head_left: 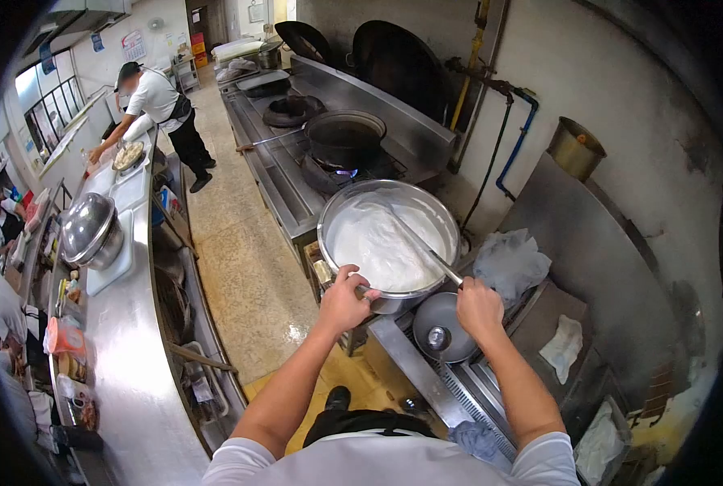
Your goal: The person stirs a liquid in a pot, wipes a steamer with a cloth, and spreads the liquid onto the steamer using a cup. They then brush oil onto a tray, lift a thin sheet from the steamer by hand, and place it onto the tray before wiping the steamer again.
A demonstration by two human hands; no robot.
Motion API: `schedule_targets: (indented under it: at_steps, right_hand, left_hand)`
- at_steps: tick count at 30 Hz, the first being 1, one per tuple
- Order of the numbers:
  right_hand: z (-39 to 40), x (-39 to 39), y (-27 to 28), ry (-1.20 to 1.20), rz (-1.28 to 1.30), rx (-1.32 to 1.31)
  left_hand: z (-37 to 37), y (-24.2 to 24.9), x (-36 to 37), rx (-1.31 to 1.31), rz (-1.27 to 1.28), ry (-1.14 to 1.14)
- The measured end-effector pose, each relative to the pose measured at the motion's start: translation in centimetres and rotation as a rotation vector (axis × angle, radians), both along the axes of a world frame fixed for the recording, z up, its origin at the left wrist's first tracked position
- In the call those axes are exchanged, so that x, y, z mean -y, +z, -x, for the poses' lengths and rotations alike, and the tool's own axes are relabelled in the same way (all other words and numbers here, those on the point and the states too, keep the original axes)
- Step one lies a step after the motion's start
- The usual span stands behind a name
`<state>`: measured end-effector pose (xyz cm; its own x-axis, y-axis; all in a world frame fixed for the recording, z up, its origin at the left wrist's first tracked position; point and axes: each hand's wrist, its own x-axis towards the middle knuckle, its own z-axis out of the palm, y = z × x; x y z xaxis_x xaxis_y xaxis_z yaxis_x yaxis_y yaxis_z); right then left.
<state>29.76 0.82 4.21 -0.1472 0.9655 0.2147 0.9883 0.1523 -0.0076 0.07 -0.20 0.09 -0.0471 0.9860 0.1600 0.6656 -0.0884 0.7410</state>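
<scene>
Left hand (347, 301) is clasping the near-left rim of the steel bowl (390, 306), as I am watching remotely, while the right hand (480, 309) is gripping a long-handled utensil (438, 259) at the bowl's near-right edge. From that nearer hand, the handle is slanting away and leftward into white mixture (377, 247) inside the bowl; the raised rim is hemming it in. Beyond the bowl, a wok (345, 150) is sitting near a flame (347, 172); rightward, a plastic bag (513, 263) is lying crumpled.

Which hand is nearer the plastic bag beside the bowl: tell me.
Right. The right hand grips a long handle, below and left of the bag; the left hand is farther off, on the bowl's near rim.
</scene>
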Motion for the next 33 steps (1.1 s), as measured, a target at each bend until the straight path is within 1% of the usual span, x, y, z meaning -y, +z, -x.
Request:
schedule_targets:
  at_steps: [5,12,16,22,26,28,31,33]
  right_hand:
    - [-1.2,0.1,0.7,0.096,0.016,0.056]
    - [-3.2,4.3,4.7,0.209,0.064,0.129]
    - [-4.4,6.3,7.7,0.237,0.1,0.167]
    - [-5.0,8.0,13.8,0.274,0.137,0.257]
    - [-3.1,6.9,18.4,0.278,0.215,0.377]
    - [-1.4,6.0,19.7,0.298,0.264,0.439]
    - [1.6,4.1,20.2,0.377,0.314,0.508]
    - [3.4,3.4,19.4,0.447,0.31,0.525]
  left_hand:
    - [-0.1,0.3,0.1,0.002,0.014,0.003]
    - [0.0,-0.1,0.1,-0.007,-0.007,0.002]
    - [0.0,-0.6,-0.1,0.011,-0.021,-0.008]
    - [0.1,0.2,-0.1,0.025,0.003,-0.01]
    - [0.3,0.1,-0.2,0.038,0.023,-0.004]
    - [0.2,0.3,-0.2,0.028,0.022,-0.002]
    - [0.2,0.1,-0.3,0.035,0.022,-0.001]
    - [0.3,0.0,-0.4,0.033,0.013,-0.001]
